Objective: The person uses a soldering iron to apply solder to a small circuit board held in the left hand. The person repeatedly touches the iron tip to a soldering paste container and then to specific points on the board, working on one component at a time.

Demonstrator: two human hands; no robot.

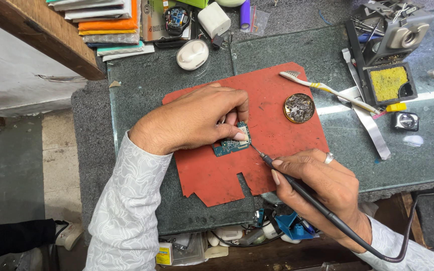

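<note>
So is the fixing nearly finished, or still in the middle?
Still in the middle, it seems. Done: the small green circuit board lies bare on the red mat. In hand: the left hand pins it while the right hand touches a soldering iron to its edge. Left: no case is on it yet.

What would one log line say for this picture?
left hand: pins circuit board | right hand: holds soldering iron, tip at board edge | under: red mat
</note>
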